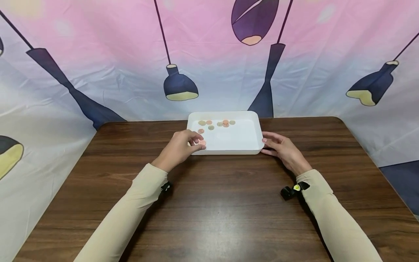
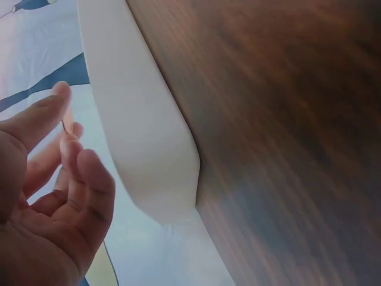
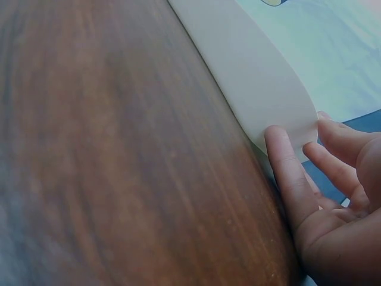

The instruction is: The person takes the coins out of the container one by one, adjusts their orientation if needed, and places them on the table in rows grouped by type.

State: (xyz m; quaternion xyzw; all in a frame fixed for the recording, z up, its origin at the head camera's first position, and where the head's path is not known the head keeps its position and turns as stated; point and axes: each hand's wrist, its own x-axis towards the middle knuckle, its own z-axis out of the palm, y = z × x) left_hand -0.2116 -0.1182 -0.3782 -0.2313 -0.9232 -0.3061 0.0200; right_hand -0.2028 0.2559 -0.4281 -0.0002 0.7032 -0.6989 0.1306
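My left hand is over the front left part of a shallow white tray. Between its thumb and fingertips it pinches a copper-coloured coin, which shows edge-on in the left wrist view as a thin coin. My right hand holds the tray's front right corner. In the right wrist view its thumb touches the rim and another finger lies against the outer wall. Several coins lie toward the back of the tray, among them a copper coin and a dull greyish coin.
The tray stands at the far edge of a dark brown wooden table. Right behind it hangs a pink and blue cloth printed with lamps. A black wrist camera is strapped at the right cuff.
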